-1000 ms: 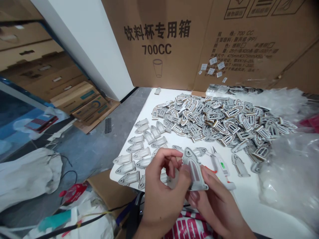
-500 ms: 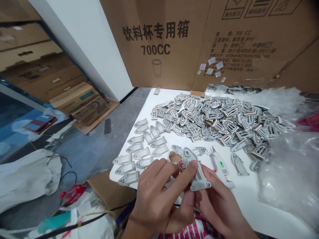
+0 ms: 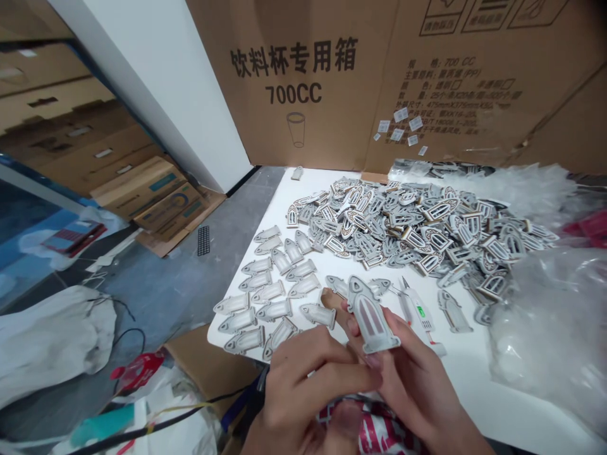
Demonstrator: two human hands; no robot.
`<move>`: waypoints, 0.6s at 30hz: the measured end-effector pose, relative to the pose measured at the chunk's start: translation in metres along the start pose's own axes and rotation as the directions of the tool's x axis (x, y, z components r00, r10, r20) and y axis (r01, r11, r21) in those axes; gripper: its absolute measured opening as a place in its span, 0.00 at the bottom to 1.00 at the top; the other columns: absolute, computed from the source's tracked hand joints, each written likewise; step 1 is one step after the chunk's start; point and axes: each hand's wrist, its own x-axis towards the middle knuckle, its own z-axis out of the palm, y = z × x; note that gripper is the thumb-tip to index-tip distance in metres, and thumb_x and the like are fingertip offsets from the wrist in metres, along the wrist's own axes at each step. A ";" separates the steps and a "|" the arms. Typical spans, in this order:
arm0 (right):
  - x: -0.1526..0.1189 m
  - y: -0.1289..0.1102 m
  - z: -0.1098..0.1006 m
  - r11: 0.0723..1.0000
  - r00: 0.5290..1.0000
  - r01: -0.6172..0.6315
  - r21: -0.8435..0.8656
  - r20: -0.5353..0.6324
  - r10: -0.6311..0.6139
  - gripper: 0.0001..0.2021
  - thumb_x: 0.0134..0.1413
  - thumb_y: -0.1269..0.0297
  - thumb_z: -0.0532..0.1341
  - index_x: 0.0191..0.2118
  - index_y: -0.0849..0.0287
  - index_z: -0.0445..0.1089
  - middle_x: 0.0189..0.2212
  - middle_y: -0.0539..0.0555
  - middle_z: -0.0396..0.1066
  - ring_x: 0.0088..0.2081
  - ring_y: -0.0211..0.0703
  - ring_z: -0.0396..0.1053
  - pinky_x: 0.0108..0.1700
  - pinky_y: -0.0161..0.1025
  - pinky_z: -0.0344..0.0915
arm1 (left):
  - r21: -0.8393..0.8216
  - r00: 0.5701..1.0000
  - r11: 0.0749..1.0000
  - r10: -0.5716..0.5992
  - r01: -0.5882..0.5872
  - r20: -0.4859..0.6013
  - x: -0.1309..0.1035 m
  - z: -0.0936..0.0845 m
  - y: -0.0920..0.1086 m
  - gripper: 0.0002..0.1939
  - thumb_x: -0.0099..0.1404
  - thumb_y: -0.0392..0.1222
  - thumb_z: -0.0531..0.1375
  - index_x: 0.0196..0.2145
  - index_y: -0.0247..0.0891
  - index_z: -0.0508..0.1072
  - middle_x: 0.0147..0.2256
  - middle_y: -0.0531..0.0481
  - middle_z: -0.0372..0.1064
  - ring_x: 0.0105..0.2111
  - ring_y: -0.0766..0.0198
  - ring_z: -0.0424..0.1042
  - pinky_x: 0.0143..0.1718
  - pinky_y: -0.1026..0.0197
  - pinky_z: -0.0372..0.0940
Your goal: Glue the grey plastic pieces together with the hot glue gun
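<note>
Plainly, held piece [image 3: 373,318]: a grey, window-shaped part with a pointed arch, up off the white table [image 3: 469,387], face toward the viewer, between the laid-out pieces [image 3: 268,292] on the left and the white tool with a green light [image 3: 420,311] on the right.
Right hand [image 3: 413,371]: closed lightly around the held piece from the near right, with fingers at its side edges and behind it; the front face is left uncovered.
Left hand [image 3: 315,373]: half curled, just nearer than the base and to the left, its fingertips up against the right hand; whether anything is inside the curl I cannot tell.
Arch tip: points far and slightly left.
Flat base: lies near and slightly right.
Long axis: runs from far left to near right, more far-to-near than sideways.
Weight and stiffness: probably light and rigid, likely a thin moulded or cut part.
Surface: looks smooth, so it may slide a little between dry fingers.
Weak spots: the slim bars between the panes and the small side points could chip or snap if squeezed.
Best hold: the two long side edges, or the broader base; pressing on the panes seems unwise.
</note>
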 end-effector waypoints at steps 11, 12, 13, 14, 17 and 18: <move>0.000 -0.001 0.007 1.000 1.000 0.020 -0.017 -0.006 -0.020 0.14 0.62 0.53 0.74 0.44 0.59 0.83 0.35 0.52 0.78 0.28 0.36 0.66 0.32 0.34 0.68 | 0.036 0.973 0.978 -0.198 0.203 -0.120 -0.009 0.011 -0.004 0.24 0.80 0.40 0.56 0.23 0.41 0.63 0.18 0.56 0.60 0.18 0.68 0.62 0.23 0.60 0.56; 0.000 -0.001 0.007 0.999 0.999 0.027 -0.025 -0.023 -0.028 0.14 0.62 0.53 0.74 0.44 0.58 0.83 0.36 0.52 0.79 0.29 0.36 0.68 0.33 0.34 0.69 | 0.058 0.965 0.969 -0.231 0.240 -0.127 -0.010 0.012 -0.003 0.21 0.78 0.39 0.59 0.25 0.42 0.66 0.19 0.57 0.62 0.19 0.67 0.65 0.24 0.61 0.58; -0.001 -0.001 0.006 0.999 0.998 0.039 -0.033 -0.049 -0.041 0.14 0.62 0.53 0.75 0.44 0.58 0.83 0.37 0.53 0.81 0.30 0.37 0.70 0.34 0.34 0.70 | 0.080 0.956 0.958 -0.264 0.275 -0.131 -0.011 0.013 -0.002 0.15 0.75 0.38 0.62 0.28 0.42 0.70 0.19 0.58 0.64 0.20 0.67 0.67 0.25 0.62 0.61; -0.001 0.000 0.005 0.998 0.995 0.051 -0.040 -0.085 -0.054 0.14 0.61 0.53 0.76 0.45 0.57 0.83 0.38 0.53 0.82 0.32 0.38 0.72 0.37 0.35 0.72 | 0.107 0.950 0.949 -0.282 0.296 -0.133 -0.011 0.015 0.000 0.09 0.73 0.37 0.65 0.32 0.43 0.74 0.20 0.59 0.65 0.20 0.67 0.69 0.25 0.63 0.62; -0.003 0.004 -0.002 0.996 0.975 0.076 -0.046 -0.206 -0.084 0.19 0.56 0.55 0.79 0.50 0.53 0.81 0.43 0.54 0.85 0.43 0.46 0.80 0.48 0.41 0.76 | 0.196 0.965 0.954 -0.195 0.229 -0.176 -0.007 0.020 0.003 0.09 0.67 0.32 0.69 0.42 0.44 0.78 0.19 0.62 0.63 0.18 0.69 0.66 0.23 0.65 0.61; -0.003 0.005 -0.004 0.996 0.969 0.080 -0.042 -0.231 -0.088 0.21 0.54 0.55 0.80 0.52 0.52 0.81 0.46 0.54 0.85 0.47 0.49 0.81 0.52 0.44 0.76 | 0.226 0.972 0.957 -0.138 0.180 -0.189 -0.005 0.022 0.002 0.11 0.66 0.30 0.68 0.44 0.44 0.79 0.20 0.62 0.64 0.17 0.70 0.65 0.24 0.64 0.62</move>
